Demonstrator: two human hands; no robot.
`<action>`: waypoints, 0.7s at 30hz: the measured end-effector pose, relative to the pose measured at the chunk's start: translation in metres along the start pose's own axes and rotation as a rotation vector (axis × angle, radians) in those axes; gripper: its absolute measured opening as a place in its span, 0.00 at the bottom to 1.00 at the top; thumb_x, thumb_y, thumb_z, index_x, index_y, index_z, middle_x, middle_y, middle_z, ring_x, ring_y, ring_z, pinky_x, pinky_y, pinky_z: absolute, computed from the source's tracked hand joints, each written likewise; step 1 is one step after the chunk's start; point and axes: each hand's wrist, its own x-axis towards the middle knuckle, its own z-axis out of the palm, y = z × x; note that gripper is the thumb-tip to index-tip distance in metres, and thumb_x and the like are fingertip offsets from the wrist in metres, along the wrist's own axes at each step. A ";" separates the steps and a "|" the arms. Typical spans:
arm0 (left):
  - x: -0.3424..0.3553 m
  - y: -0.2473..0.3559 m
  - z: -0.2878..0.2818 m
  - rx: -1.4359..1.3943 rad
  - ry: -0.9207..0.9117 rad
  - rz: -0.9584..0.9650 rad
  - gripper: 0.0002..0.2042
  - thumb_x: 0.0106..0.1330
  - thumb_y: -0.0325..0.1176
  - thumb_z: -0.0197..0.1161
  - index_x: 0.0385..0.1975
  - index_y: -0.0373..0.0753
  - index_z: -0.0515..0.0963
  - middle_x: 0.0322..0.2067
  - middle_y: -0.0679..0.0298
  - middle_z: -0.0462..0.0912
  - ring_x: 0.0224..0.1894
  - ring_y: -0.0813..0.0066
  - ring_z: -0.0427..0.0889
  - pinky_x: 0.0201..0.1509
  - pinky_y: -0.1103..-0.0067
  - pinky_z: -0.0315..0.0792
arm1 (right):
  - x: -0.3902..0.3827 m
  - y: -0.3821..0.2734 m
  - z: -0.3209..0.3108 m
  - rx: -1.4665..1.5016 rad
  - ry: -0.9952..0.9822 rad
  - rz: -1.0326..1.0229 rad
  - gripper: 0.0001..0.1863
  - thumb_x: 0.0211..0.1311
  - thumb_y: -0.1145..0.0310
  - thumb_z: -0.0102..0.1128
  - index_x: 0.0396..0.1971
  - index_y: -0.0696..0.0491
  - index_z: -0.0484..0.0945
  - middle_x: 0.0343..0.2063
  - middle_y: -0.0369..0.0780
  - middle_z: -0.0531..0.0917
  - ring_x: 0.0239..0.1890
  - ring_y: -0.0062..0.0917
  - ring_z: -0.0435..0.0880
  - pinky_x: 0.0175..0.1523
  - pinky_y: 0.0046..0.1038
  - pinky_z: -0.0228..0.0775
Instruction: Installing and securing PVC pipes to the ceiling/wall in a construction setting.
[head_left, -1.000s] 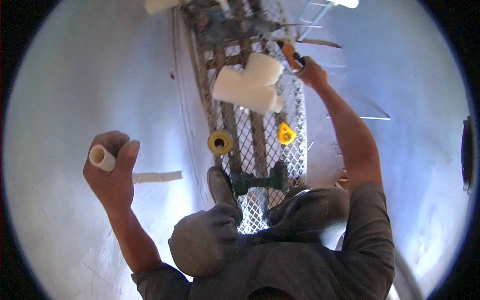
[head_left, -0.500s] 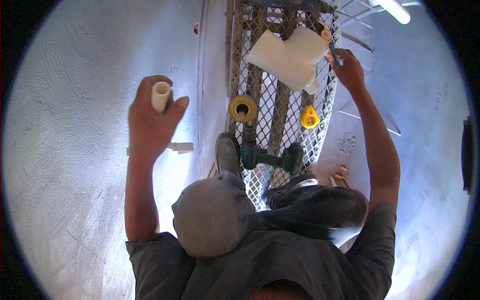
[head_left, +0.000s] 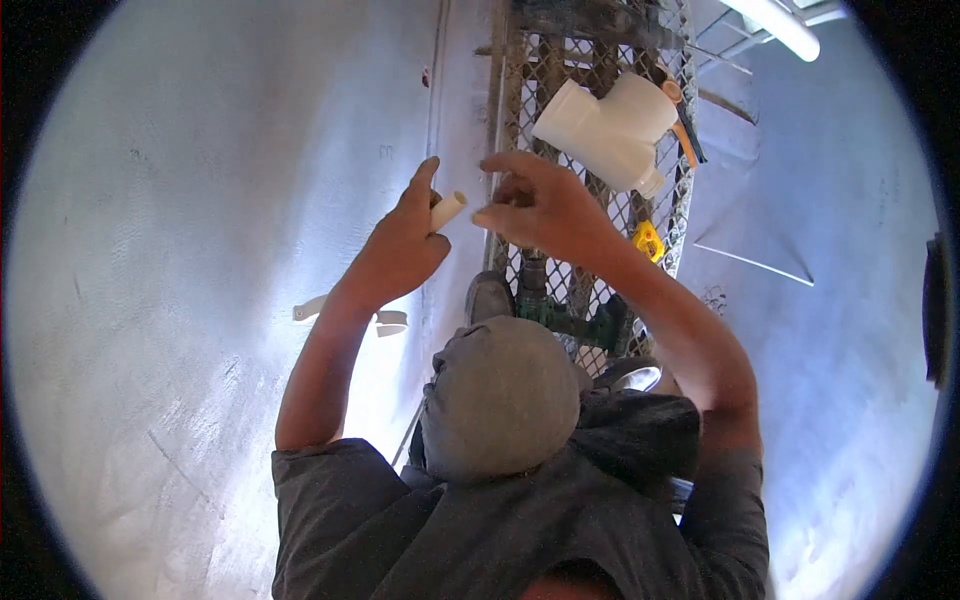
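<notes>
My left hand (head_left: 400, 250) is closed around a short white plastic pipe (head_left: 449, 210), whose end sticks out past the thumb. The index finger stretches forward along the pipe's far side. Close to that end, my right hand (head_left: 545, 208) is raised with thumb and fingers apart, nothing visible between them. Beyond the right hand, a large white Y-shaped pipe fitting (head_left: 608, 130) lies on a metal mesh platform (head_left: 622, 212). Beside the fitting rests an orange-handled tool (head_left: 685, 145). Under my right arm sits a small yellow object (head_left: 648, 241), partly covered.
A green power drill (head_left: 565, 322) lies on the mesh near my shoe (head_left: 490, 298); its front end is hidden by my right hand. A white bracket-like piece (head_left: 391, 322) is by the pale wall at left. A thin white rod (head_left: 755, 262) lies at right. A bright tube lamp (head_left: 775, 25) is top right.
My right hand has left the tool beside the fitting and come left towards the pipe. My left hand has moved right, and the pipe now tilts rightward. The view has shifted slightly.
</notes>
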 end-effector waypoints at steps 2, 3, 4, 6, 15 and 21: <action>-0.002 -0.012 0.005 -0.022 0.008 -0.004 0.37 0.53 0.21 0.51 0.68 0.39 0.50 0.53 0.44 0.71 0.55 0.52 0.75 0.61 0.63 0.67 | 0.018 -0.006 0.015 0.087 -0.030 -0.001 0.16 0.57 0.68 0.65 0.44 0.59 0.78 0.27 0.39 0.83 0.25 0.17 0.79 0.33 0.23 0.73; -0.003 -0.022 0.008 0.000 0.035 0.012 0.38 0.54 0.21 0.51 0.68 0.39 0.48 0.51 0.45 0.72 0.54 0.52 0.76 0.61 0.64 0.67 | 0.024 -0.008 0.023 0.137 -0.092 0.031 0.15 0.58 0.68 0.64 0.42 0.60 0.78 0.26 0.39 0.82 0.24 0.17 0.79 0.32 0.23 0.73; -0.004 -0.029 0.010 0.021 0.060 0.027 0.38 0.54 0.20 0.51 0.69 0.39 0.47 0.50 0.45 0.74 0.54 0.52 0.76 0.60 0.64 0.68 | 0.028 -0.007 0.029 0.187 -0.155 0.065 0.14 0.58 0.69 0.63 0.41 0.60 0.78 0.25 0.39 0.82 0.23 0.16 0.78 0.31 0.22 0.72; -0.006 -0.034 0.005 -0.042 0.013 -0.023 0.35 0.56 0.22 0.53 0.67 0.38 0.51 0.50 0.47 0.74 0.54 0.54 0.76 0.59 0.65 0.68 | 0.034 0.000 0.038 0.062 -0.130 -0.055 0.13 0.59 0.69 0.63 0.40 0.61 0.79 0.24 0.38 0.82 0.23 0.16 0.78 0.30 0.22 0.72; -0.018 -0.092 0.023 -0.243 -0.081 -0.056 0.18 0.62 0.37 0.63 0.48 0.33 0.76 0.39 0.55 0.82 0.42 0.65 0.81 0.50 0.72 0.73 | 0.029 0.019 0.025 -0.121 -0.095 -0.098 0.12 0.58 0.70 0.63 0.40 0.59 0.80 0.22 0.37 0.81 0.23 0.15 0.78 0.31 0.22 0.71; -0.018 -0.115 0.027 -0.238 -0.015 -0.108 0.14 0.62 0.34 0.63 0.45 0.35 0.78 0.33 0.58 0.81 0.33 0.72 0.77 0.41 0.75 0.70 | 0.005 0.056 0.001 -0.525 -0.171 -0.037 0.21 0.52 0.64 0.67 0.48 0.54 0.77 0.31 0.41 0.84 0.29 0.26 0.84 0.34 0.27 0.75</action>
